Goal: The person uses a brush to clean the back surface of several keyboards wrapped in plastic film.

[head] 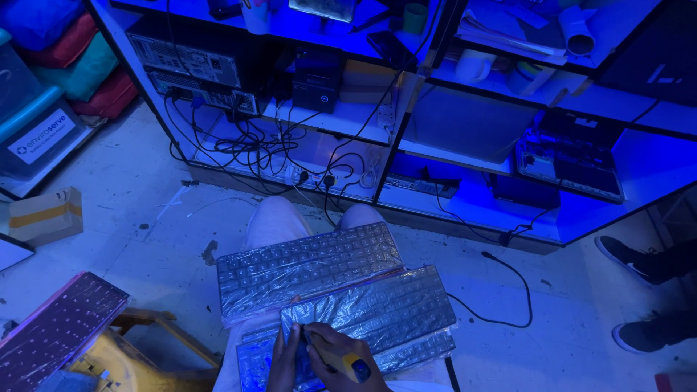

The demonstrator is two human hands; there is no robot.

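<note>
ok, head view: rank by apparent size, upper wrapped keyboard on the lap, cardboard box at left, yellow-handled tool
1. upper wrapped keyboard, clearly largest.
2. cardboard box; it lies farther from the camera, so true size is unsure.
3. yellow-handled tool, in the right hand, partly hidden.

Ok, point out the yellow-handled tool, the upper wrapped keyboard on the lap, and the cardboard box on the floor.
yellow-handled tool (341, 361), head view, on its yellow grip.
upper wrapped keyboard (308, 270), head view, middle of its keys.
cardboard box (45, 215), head view, on its side face.
</note>
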